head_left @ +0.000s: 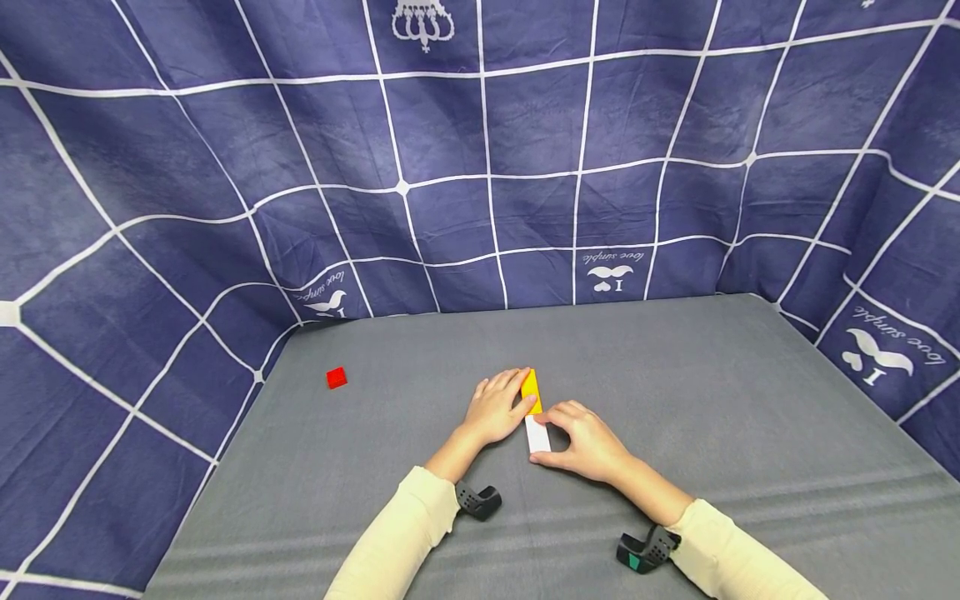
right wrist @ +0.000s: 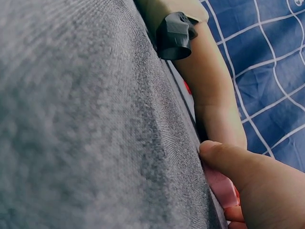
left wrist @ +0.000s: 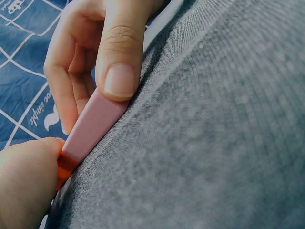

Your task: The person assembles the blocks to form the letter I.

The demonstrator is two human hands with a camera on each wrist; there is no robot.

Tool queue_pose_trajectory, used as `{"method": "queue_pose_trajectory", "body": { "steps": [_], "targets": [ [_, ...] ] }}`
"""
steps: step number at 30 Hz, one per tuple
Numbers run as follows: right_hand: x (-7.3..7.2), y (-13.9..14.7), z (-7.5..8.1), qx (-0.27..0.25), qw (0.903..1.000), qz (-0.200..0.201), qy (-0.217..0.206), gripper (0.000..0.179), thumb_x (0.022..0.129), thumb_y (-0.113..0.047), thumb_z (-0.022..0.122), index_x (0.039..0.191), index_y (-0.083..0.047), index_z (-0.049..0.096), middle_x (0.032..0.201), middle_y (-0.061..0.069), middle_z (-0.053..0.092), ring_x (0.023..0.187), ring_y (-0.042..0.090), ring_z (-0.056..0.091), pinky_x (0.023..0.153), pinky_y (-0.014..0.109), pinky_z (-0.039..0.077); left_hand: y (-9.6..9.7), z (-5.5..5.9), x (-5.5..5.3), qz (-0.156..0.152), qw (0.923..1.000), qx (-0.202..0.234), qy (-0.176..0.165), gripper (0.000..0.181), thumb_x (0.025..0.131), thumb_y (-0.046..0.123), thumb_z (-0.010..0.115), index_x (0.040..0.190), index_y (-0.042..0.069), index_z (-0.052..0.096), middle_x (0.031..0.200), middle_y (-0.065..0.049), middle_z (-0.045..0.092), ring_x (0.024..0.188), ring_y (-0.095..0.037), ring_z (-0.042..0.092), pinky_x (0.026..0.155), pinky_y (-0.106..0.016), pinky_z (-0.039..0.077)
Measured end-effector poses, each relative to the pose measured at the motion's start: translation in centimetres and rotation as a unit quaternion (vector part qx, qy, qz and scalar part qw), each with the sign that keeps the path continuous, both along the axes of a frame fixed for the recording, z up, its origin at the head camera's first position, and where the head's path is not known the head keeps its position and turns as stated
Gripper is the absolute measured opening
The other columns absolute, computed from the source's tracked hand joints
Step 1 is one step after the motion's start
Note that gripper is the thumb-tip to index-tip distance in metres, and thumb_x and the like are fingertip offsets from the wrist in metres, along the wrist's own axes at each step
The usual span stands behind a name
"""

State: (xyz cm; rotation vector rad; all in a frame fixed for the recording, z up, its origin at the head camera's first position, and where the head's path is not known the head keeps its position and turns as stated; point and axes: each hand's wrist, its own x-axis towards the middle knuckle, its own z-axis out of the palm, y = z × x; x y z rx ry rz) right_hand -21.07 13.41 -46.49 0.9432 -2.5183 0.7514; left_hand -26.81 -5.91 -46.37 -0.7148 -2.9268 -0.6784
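In the head view a yellow block [head_left: 532,390] and a white block [head_left: 537,435] lie end to end on the grey table. My left hand [head_left: 495,408] holds the yellow one between thumb and forefinger. From the right, my right hand [head_left: 588,442] pinches the white block lengthwise, thumb at its near end and forefinger by the joint. In the left wrist view the white block [left wrist: 95,125] looks pinkish, meeting the orange-looking yellow block [left wrist: 66,168], which my left thumb partly covers. The right wrist view shows part of the white block [right wrist: 221,186] beyond my right thumb.
A small red block [head_left: 337,377] sits at the far left of the grey table [head_left: 652,358]. Blue cloth [head_left: 532,150] with white grid lines hangs behind and along both sides. Dark wrist mounts [head_left: 478,501] stick out near both cream sleeves.
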Motion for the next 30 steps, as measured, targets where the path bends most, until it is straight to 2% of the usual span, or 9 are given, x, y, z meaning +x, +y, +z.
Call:
{"method": "queue_pose_trajectory", "body": {
  "steps": [6, 10, 14, 18, 21, 30],
  "targets": [
    [-0.2, 0.0, 0.0, -0.006, 1.0000, 0.001, -0.004, 0.050, 0.071, -0.044, 0.085, 0.108, -0.014, 0.071, 0.099, -0.004, 0.065, 0.095, 0.016, 0.059, 0.083, 0.040, 0.049, 0.0, 0.0, -0.1, 0.001, 1.0000, -0.005, 0.003, 0.056, 0.102, 0.043, 0.043, 0.151, 0.017, 0.037, 0.149, -0.006, 0.043, 0.140, -0.025, 0.033, 0.113, -0.053, 0.020],
    [-0.6, 0.0, 0.1, -0.042, 0.9989, -0.001, -0.020, 0.049, 0.072, -0.043, 0.084, 0.107, -0.013, 0.071, 0.099, -0.004, 0.067, 0.095, 0.015, 0.060, 0.083, 0.039, 0.049, 0.0, 0.0, 0.0, 0.000, 1.0000, -0.004, 0.007, 0.056, 0.102, 0.043, 0.043, 0.151, 0.017, 0.038, 0.148, -0.006, 0.043, 0.140, -0.026, 0.034, 0.112, -0.054, 0.021],
    [-1.5, 0.0, 0.2, -0.080, 0.9957, -0.014, -0.045, 0.043, 0.075, -0.036, 0.083, 0.106, -0.009, 0.071, 0.097, -0.002, 0.068, 0.090, 0.015, 0.061, 0.081, 0.037, 0.050, 0.0, 0.1, 0.1, -0.004, 0.9999, 0.006, 0.009, 0.055, 0.102, 0.041, 0.043, 0.150, 0.015, 0.039, 0.148, -0.008, 0.044, 0.139, -0.028, 0.034, 0.112, -0.055, 0.020],
    [-2.6, 0.1, 0.1, -0.087, 0.9940, -0.025, -0.061, 0.042, 0.075, -0.034, 0.082, 0.107, -0.009, 0.071, 0.096, -0.001, 0.068, 0.087, 0.015, 0.061, 0.079, 0.037, 0.050, 0.0, 0.2, 0.4, -0.011, 0.9996, 0.014, 0.022, 0.055, 0.102, 0.041, 0.042, 0.149, 0.012, 0.041, 0.146, -0.011, 0.045, 0.138, -0.030, 0.035, 0.111, -0.056, 0.022],
    [-3.5, 0.1, 0.0, -0.089, 0.9940, -0.026, -0.057, 0.043, 0.075, -0.035, 0.082, 0.107, -0.008, 0.071, 0.096, 0.000, 0.068, 0.088, 0.016, 0.061, 0.079, 0.038, 0.050, -0.1, 0.3, 0.5, -0.014, 0.9994, 0.017, 0.028, 0.055, 0.103, 0.042, 0.040, 0.148, 0.011, 0.041, 0.145, -0.012, 0.045, 0.138, -0.030, 0.036, 0.110, -0.057, 0.021],
    [-4.9, 0.3, -0.3, -0.102, 0.9919, 0.003, -0.076, 0.046, 0.075, -0.030, 0.082, 0.111, -0.004, 0.070, 0.102, 0.003, 0.068, 0.097, 0.022, 0.061, 0.088, 0.044, 0.048, 0.0, 0.1, 0.2, -0.005, 1.0000, 0.002, 0.006, 0.056, 0.102, 0.043, 0.043, 0.150, 0.016, 0.039, 0.147, -0.008, 0.044, 0.139, -0.027, 0.034, 0.112, -0.055, 0.021]
  ]
}}
